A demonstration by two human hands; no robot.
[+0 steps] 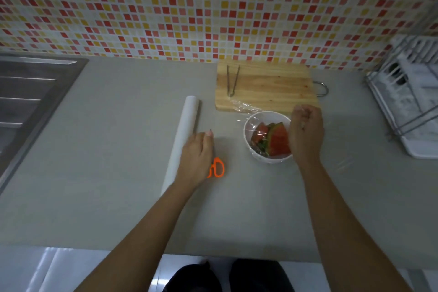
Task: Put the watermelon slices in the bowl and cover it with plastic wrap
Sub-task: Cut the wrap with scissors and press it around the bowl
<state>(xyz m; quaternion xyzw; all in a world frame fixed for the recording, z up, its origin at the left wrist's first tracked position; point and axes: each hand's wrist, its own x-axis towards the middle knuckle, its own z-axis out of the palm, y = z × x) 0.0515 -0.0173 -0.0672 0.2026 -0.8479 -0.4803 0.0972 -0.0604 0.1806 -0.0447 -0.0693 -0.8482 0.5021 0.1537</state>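
Bowl [265,117]: white, on grey surface [118,173], just in front of wooden cutting board [265,87]. Watermelon slices [278,140] inside the bowl. Plastic wrap [241,108] drawn across the bowl top, loose edge lying on the board's front edge.

Right grip [307,133]: at the bowl's right rim, fingers curled; cannot tell whether they pinch the film.

Left grip [196,156]: palm down, fingers relaxed and fairly straight, over the blades of orange scissors [216,168], beside the wrap roll [182,130]; holds nothing visible.

Tongs [232,80] lie on the board
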